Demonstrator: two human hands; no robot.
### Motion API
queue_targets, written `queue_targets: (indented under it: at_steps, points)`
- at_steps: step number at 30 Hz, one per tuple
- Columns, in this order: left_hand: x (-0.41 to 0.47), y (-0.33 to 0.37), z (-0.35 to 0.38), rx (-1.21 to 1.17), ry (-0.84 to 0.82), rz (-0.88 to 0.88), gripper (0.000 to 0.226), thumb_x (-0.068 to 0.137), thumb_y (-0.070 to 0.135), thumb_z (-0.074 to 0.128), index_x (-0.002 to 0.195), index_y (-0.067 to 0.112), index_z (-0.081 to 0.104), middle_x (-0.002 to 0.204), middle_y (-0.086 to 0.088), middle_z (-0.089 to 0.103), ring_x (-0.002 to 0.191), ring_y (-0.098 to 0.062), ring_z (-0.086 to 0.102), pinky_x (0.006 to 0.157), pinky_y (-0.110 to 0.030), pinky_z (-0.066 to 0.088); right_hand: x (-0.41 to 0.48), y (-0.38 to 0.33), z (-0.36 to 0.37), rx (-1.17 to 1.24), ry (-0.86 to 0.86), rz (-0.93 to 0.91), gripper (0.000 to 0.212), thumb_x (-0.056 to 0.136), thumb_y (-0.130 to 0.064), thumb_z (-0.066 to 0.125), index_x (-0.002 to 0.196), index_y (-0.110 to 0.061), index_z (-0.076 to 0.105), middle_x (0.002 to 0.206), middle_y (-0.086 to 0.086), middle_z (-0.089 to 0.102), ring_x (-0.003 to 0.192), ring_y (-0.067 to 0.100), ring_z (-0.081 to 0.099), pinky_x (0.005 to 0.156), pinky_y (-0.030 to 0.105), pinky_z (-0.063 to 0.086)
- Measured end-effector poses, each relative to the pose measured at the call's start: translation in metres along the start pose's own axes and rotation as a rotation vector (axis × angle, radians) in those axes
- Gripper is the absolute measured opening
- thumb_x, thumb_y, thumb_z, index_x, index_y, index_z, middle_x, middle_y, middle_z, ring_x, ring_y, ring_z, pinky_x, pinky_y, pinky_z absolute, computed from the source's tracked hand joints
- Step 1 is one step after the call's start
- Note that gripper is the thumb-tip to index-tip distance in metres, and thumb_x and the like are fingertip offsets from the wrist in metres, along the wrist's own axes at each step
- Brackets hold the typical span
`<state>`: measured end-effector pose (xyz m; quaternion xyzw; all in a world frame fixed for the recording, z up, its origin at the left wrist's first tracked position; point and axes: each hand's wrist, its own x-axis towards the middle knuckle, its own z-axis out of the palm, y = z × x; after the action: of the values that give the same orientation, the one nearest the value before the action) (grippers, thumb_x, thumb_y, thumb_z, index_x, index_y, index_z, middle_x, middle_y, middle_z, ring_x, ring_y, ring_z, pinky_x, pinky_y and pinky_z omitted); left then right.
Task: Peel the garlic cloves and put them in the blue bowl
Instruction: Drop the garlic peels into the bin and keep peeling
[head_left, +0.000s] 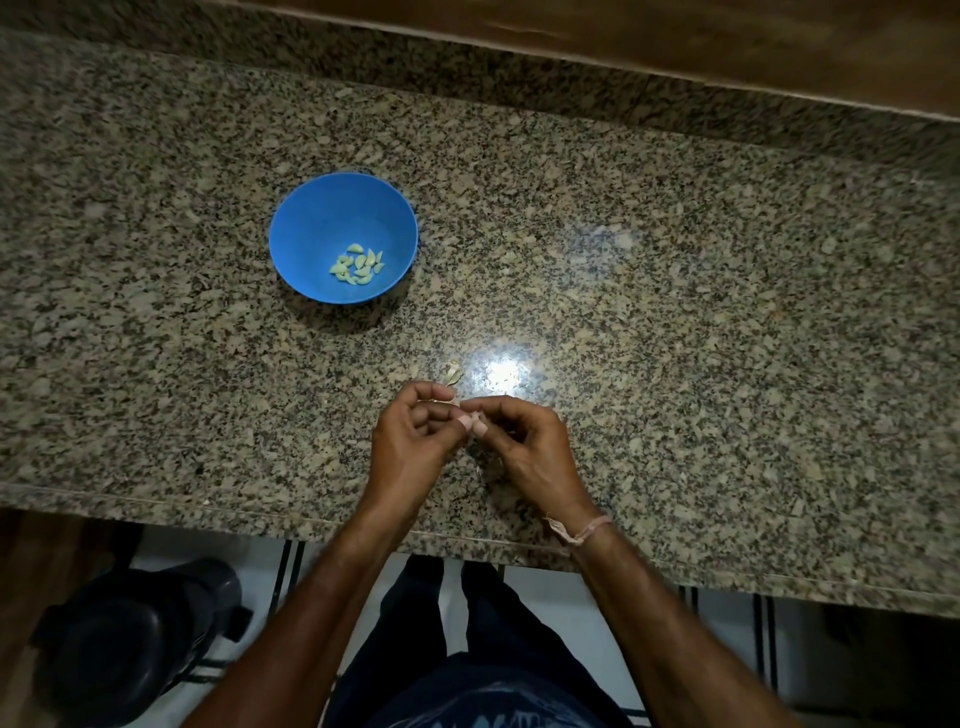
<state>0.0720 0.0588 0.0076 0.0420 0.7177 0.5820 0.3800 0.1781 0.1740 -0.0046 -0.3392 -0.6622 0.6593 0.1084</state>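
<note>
Currently the peeling step is proceeding: the left hand (410, 434) and right hand (519, 441) are meeting at the bench's (675, 312) near edge, fingers (480, 426) of both pinching one small clove (470, 418) between them, its state of peel too small to tell. Loose skin (451, 375) is lying at 12 o'clock of the hands. Peeled cloves (358, 266) are sitting in the bowl (317, 218) at 11 o'clock, well apart. Next, probably, finishing the stripping, then carrying the clove there.

Your round blue plastic bowl (343, 238) sits upright, holding a small cluster of pale peeled garlic cloves (357, 265) at its bottom.
</note>
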Motion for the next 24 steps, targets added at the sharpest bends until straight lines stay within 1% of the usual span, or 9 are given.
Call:
queue_targets:
  at_steps: [5, 9, 12, 15, 17, 19, 21, 22, 24]
  points:
    - [0.002, -0.004, 0.001, 0.051, 0.005, -0.005, 0.017, 0.092, 0.004, 0.075, 0.105, 0.013, 0.071, 0.096, -0.008, 0.076, 0.093, -0.022, 0.075, 0.077, -0.027, 0.060, -0.004, -0.001, 0.001, 0.180, 0.062, 0.112, 0.015, 0.093, -0.003, 0.073, 0.108, -0.005, 0.076, 0.104, 0.007, 0.079, 0.098, 0.024, 0.075, 0.087, 0.036, 0.063]
    - [-0.003, -0.005, 0.005, 0.144, 0.020, 0.083, 0.012, 0.094, 0.009, 0.074, 0.101, 0.018, 0.076, 0.091, 0.000, 0.078, 0.088, -0.017, 0.076, 0.079, -0.033, 0.063, -0.005, -0.006, -0.004, 0.371, 0.056, 0.212, 0.017, 0.092, 0.001, 0.072, 0.109, 0.002, 0.073, 0.102, 0.016, 0.078, 0.093, 0.026, 0.076, 0.083, 0.033, 0.063]
    - [-0.005, -0.002, 0.006, 0.272, 0.049, 0.160, 0.007, 0.093, 0.018, 0.076, 0.099, 0.021, 0.077, 0.089, 0.006, 0.077, 0.084, -0.009, 0.074, 0.075, -0.030, 0.062, -0.004, -0.008, -0.007, 0.435, 0.028, 0.279, 0.018, 0.092, 0.000, 0.073, 0.109, 0.006, 0.072, 0.102, 0.020, 0.078, 0.090, 0.028, 0.073, 0.082, 0.033, 0.063]
    - [-0.004, 0.002, 0.006, 0.406, 0.044, 0.265, 0.006, 0.093, 0.021, 0.077, 0.100, 0.020, 0.077, 0.091, 0.010, 0.075, 0.084, -0.002, 0.070, 0.074, -0.022, 0.060, -0.004, -0.005, -0.009, 0.389, 0.017, 0.289, 0.017, 0.094, -0.007, 0.073, 0.106, 0.005, 0.073, 0.098, 0.021, 0.077, 0.082, 0.026, 0.070, 0.080, 0.036, 0.060]
    - [-0.003, 0.003, 0.006, 0.473, 0.022, 0.319, 0.003, 0.094, 0.022, 0.076, 0.097, 0.020, 0.076, 0.089, 0.011, 0.073, 0.082, -0.003, 0.069, 0.071, -0.018, 0.057, -0.004, -0.003, -0.009, 0.289, 0.035, 0.257, 0.015, 0.094, -0.011, 0.074, 0.102, 0.001, 0.074, 0.092, 0.020, 0.076, 0.076, 0.025, 0.070, 0.073, 0.036, 0.061]
    - [-0.002, 0.003, 0.005, 0.529, 0.003, 0.345, 0.002, 0.094, 0.022, 0.076, 0.095, 0.020, 0.075, 0.088, 0.011, 0.071, 0.080, -0.004, 0.066, 0.067, -0.015, 0.053, -0.004, -0.001, -0.007, 0.051, 0.076, 0.153, 0.011, 0.093, -0.015, 0.076, 0.095, -0.005, 0.075, 0.083, 0.012, 0.076, 0.070, 0.021, 0.072, 0.064, 0.029, 0.059]
    - [-0.002, 0.002, 0.004, 0.607, -0.012, 0.388, 0.001, 0.095, 0.019, 0.074, 0.094, 0.018, 0.074, 0.088, 0.010, 0.069, 0.078, -0.002, 0.063, 0.065, -0.010, 0.047, -0.004, 0.001, -0.006, -0.160, 0.094, 0.055, 0.009, 0.093, -0.018, 0.077, 0.089, -0.009, 0.075, 0.080, 0.004, 0.075, 0.072, 0.015, 0.072, 0.063, 0.021, 0.056]
    - [-0.001, 0.002, 0.004, 0.637, -0.020, 0.418, 0.001, 0.095, 0.017, 0.074, 0.094, 0.017, 0.074, 0.088, 0.009, 0.068, 0.077, -0.001, 0.061, 0.065, -0.008, 0.045, -0.005, 0.002, -0.006, -0.174, 0.086, 0.061, 0.011, 0.094, -0.018, 0.076, 0.089, -0.009, 0.075, 0.079, 0.004, 0.074, 0.071, 0.014, 0.071, 0.063, 0.020, 0.055]
    - [0.000, 0.003, 0.004, 0.681, -0.026, 0.475, 0.004, 0.095, 0.011, 0.072, 0.092, 0.014, 0.073, 0.087, 0.008, 0.067, 0.076, 0.000, 0.059, 0.064, -0.007, 0.042, -0.005, 0.002, -0.008, 0.019, 0.031, 0.186, 0.018, 0.097, -0.018, 0.071, 0.093, -0.001, 0.072, 0.077, 0.008, 0.072, 0.064, 0.017, 0.066, 0.059, 0.025, 0.054]
